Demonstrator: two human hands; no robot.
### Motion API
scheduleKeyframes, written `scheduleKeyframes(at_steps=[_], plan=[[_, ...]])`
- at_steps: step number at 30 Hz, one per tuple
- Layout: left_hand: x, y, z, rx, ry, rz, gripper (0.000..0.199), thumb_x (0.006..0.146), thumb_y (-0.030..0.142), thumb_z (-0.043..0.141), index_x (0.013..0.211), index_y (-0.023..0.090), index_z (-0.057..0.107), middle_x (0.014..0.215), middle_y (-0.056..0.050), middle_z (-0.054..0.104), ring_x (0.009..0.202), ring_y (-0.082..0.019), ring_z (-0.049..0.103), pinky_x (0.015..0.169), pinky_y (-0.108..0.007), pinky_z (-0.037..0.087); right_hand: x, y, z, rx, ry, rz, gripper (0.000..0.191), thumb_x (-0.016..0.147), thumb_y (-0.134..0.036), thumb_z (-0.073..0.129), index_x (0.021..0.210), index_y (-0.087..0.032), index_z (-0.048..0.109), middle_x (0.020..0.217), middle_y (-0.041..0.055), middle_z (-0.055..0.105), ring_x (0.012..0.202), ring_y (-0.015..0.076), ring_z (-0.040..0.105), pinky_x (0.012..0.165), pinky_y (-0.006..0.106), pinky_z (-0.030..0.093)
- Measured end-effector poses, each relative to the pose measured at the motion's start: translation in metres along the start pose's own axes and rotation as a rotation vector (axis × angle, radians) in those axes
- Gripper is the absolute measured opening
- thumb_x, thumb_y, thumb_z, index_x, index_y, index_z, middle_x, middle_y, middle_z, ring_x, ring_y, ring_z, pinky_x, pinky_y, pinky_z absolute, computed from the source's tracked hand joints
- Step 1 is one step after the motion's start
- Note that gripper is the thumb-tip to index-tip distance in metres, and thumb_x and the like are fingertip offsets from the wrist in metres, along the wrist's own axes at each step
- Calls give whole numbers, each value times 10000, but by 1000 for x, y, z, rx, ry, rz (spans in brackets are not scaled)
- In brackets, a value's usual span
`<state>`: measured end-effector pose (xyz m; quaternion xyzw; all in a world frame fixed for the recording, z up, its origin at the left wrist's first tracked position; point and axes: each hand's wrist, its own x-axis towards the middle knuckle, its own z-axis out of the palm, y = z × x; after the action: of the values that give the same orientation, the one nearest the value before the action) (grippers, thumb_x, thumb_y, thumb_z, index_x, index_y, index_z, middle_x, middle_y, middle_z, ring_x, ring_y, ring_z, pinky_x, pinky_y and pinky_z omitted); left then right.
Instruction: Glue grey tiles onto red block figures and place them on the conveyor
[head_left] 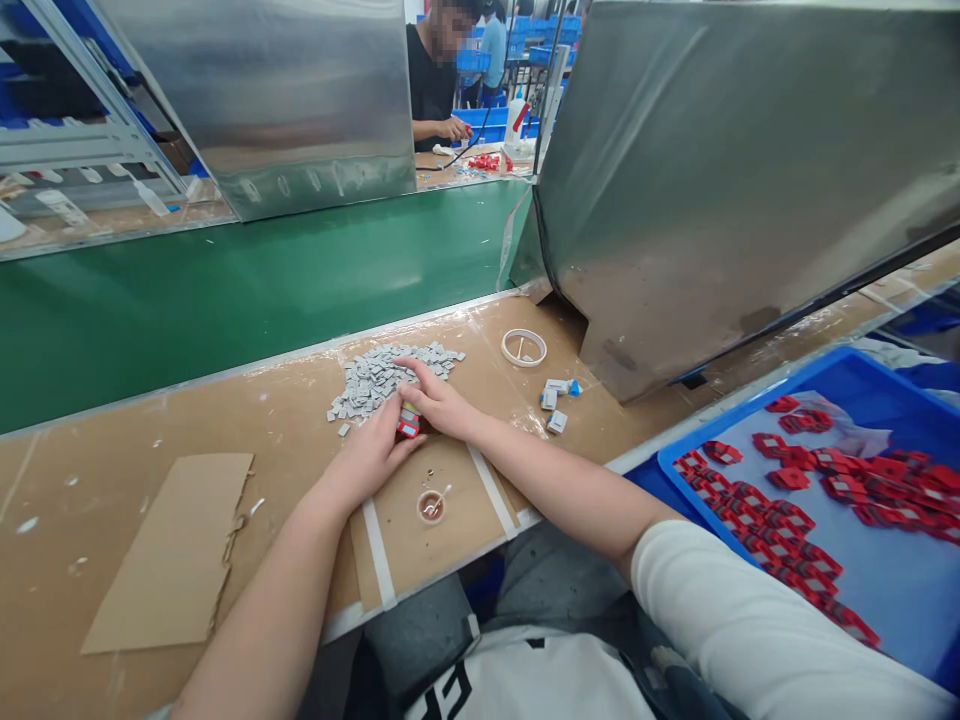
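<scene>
My left hand [373, 446] is closed around a small red toy-like part [409, 422] with grey and yellow on its top. My right hand [442, 405] is right beside it, its thumb close to the part's upper end. The right index finger is stretched out over a heap of small grey rectangular pieces [367, 385]; its other fingers are partly hidden. Below both hands sits a small round cup [430, 507] containing brownish liquid and a thin stick.
A white ring [523, 348] and several larger grey blocks [556, 422] lie to the right. A blue tray [675, 470] of red parts stands at far right. Torn cardboard [176, 550] lies left. Metal panels [750, 190] rise behind; a co-worker [435, 80] sits beyond.
</scene>
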<state>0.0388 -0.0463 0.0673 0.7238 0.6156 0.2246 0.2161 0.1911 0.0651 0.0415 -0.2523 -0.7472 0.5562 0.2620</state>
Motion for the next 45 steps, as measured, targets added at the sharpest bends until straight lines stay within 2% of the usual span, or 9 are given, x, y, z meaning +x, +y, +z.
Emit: scheduleKeyframes(at_steps=[3,7,12,15,18,21,26,34,45], plan=[[0,-5,-3,135,40,-86,620,956,544,642,1456,210,491,1057,-129,758,904,-345,746,717,-367,523,-2,-2,-2,-30,68,-42,519,1071,-521,437,1486,-214,382,879,-2,638,760,175,617,801,319,497],[-5,-14,-10,278,231,-144,475,931,574,659,1253,231,599,947,-89,754,789,-303,728,638,-312,445,-8,-10,-12,-270,14,-208,529,979,-617,570,1298,-199,505,969,21,646,829,187,616,791,310,459],[-12,-17,-19,310,314,-29,561,860,785,605,911,226,602,739,-42,683,613,-214,614,590,-288,370,-10,-15,-23,-448,-224,-370,550,966,-700,555,1173,-190,563,974,47,671,814,186,605,731,288,415],[-13,-14,-22,266,325,70,680,852,896,481,813,222,557,634,-10,603,539,-167,527,566,-274,350,-11,-15,-23,-503,-258,-468,577,1010,-724,447,1158,-181,574,1001,72,681,841,199,615,728,291,412],[-14,-9,-22,212,367,138,746,932,890,271,828,210,559,633,-10,595,535,-162,529,551,-266,360,-14,-17,-20,-557,-222,-556,594,1038,-717,382,1155,-164,564,1030,97,678,879,214,625,748,303,419],[-16,-4,-23,271,424,174,719,1019,781,193,862,196,581,650,-21,620,538,-164,547,540,-270,353,-18,-20,-17,-601,-188,-564,541,1037,-689,427,1120,-168,548,1001,87,675,864,208,627,724,295,402],[-18,5,-26,453,441,307,671,1043,728,268,805,196,601,631,-28,627,547,-167,560,536,-293,308,-20,-22,-15,-679,-176,-571,450,971,-656,550,925,-210,506,853,34,642,749,181,573,644,284,316],[-18,15,-31,399,435,429,565,1077,615,370,805,180,607,617,1,582,551,-146,532,562,-275,339,-21,-20,-15,-692,-157,-735,388,1008,-576,513,860,-219,481,811,28,591,751,175,530,692,295,353],[-16,18,-32,316,426,471,676,990,800,345,695,207,481,572,30,466,498,-128,409,522,-289,282,-22,-22,-15,-762,-159,-777,388,976,-566,543,806,-224,477,753,6,520,706,163,480,666,290,349]])
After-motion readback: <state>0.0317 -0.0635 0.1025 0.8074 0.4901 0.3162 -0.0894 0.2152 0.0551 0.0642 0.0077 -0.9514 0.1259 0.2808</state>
